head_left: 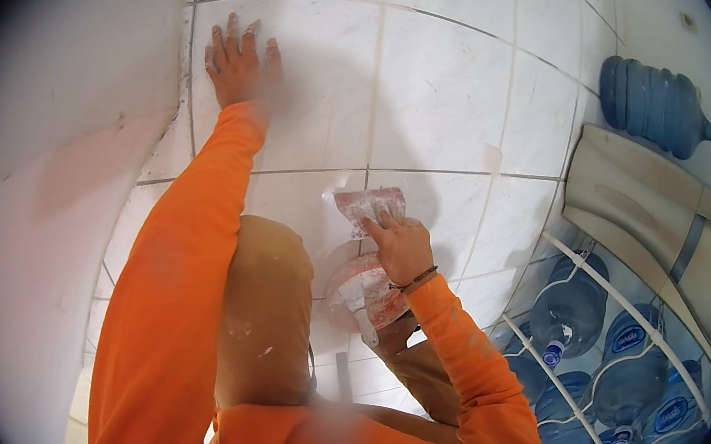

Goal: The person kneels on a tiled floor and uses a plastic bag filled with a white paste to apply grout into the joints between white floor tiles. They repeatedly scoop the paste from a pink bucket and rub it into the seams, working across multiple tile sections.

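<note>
My left hand rests flat on the white tiled floor, its fingers spread and dusted with white. Against a tile joint, my right hand presses a flat reddish sheet-like spreader smeared with white; its exact material is unclear. Just below that hand sits a round bowl with reddish and white paste inside. A putty knife leans in it, handle toward me. Some tile joints look dark, others pale and filled. My bent knee in tan trousers is between my arms.
A pale wall rises along the left. At the right, a white metal rack holds several blue water jugs. Behind it stands a beige curved panel. One more blue jug lies on its side at the far right.
</note>
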`<state>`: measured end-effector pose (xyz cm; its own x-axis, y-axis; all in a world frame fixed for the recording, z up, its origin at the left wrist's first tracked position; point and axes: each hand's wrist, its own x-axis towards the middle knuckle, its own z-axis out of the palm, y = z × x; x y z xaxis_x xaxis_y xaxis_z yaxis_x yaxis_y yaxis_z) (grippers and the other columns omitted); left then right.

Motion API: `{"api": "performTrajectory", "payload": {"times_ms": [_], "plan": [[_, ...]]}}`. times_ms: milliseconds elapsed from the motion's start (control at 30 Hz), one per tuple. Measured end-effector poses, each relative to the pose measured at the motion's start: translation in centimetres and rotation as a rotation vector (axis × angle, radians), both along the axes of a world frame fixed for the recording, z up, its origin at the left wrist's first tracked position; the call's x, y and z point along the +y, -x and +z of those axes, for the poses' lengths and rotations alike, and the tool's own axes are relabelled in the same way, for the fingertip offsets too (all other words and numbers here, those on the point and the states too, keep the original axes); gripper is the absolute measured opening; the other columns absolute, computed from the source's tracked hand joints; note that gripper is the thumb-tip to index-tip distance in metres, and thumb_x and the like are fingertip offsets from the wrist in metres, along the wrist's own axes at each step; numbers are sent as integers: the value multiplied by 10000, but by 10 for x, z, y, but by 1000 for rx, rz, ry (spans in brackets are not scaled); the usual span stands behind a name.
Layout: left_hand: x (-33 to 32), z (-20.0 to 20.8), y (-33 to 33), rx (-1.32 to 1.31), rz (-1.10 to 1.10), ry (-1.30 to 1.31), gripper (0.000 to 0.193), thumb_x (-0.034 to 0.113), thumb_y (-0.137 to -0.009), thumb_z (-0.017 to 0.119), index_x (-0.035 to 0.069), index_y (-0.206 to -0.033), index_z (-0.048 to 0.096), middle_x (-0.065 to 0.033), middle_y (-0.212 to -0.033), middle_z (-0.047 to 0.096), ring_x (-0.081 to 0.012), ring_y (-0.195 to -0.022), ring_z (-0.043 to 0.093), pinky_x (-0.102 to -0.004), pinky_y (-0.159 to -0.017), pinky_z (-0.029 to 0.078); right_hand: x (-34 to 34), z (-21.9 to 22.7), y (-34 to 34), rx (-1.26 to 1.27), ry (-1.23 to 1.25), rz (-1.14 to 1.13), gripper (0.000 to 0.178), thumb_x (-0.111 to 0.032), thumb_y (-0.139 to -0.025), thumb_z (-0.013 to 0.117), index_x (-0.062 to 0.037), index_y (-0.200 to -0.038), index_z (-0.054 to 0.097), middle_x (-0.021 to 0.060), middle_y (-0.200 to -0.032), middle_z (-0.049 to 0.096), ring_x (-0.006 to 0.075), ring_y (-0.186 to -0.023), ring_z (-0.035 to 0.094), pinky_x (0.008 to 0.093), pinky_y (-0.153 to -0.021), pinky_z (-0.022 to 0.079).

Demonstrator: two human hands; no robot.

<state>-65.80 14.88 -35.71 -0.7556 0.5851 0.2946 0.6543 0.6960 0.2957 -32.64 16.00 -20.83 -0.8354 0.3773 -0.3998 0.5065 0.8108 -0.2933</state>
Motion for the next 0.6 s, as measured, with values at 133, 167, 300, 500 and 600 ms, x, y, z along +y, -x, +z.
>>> {"api": "performTrajectory", "payload": {"times_ms": [133, 167, 300, 500, 600], "plan": [[-1, -3, 1, -71, 15, 58, 477, 433, -1003, 481, 218, -1426, 528, -52, -1628, 339, -316, -1529, 238, -519, -1244, 157, 29, 15, 51, 76, 3, -88, 459, -11, -803, 570, -190, -1205, 699, 108, -1217, 694, 331, -911, 691, 445, -756, 543], [0, -3, 1, -65, 12, 46, 475, 431, -1001, 485, 217, -1423, 532, -55, -1625, 345, -319, -1526, 247, -519, -1242, 162, 42, 6, 70, 217, -52, -63, 429, -10, -805, 570, -180, -1176, 701, 105, -1194, 698, 326, -917, 687, 442, -752, 542], [5, -1, -1, -32, -1, 15, 463, 424, -998, 500, 210, -1405, 552, -65, -1608, 372, -329, -1508, 286, -524, -1231, 192, 73, -24, 141, 289, -141, 47, 329, -32, -824, 582, -152, -1112, 689, 91, -1084, 686, 315, -962, 663, 440, -736, 534], [1, -4, 0, -9, 2, 12, 453, 412, -999, 516, 189, -1388, 571, -67, -1586, 402, -342, -1488, 316, -542, -1207, 232, 4, -28, 70, 106, -59, 130, 418, -121, -838, 604, -176, -1252, 622, 92, -1157, 630, 341, -1037, 628, 445, -784, 521], [3, 0, -2, -33, 4, 24, 456, 404, -1002, 517, 174, -1393, 566, -69, -1586, 400, -350, -1485, 316, -551, -1202, 236, -39, -17, 1, 103, -32, 147, 558, -92, -800, 639, -192, -1348, 601, 96, -1213, 638, 357, -1106, 629, 447, -877, 515]]}}
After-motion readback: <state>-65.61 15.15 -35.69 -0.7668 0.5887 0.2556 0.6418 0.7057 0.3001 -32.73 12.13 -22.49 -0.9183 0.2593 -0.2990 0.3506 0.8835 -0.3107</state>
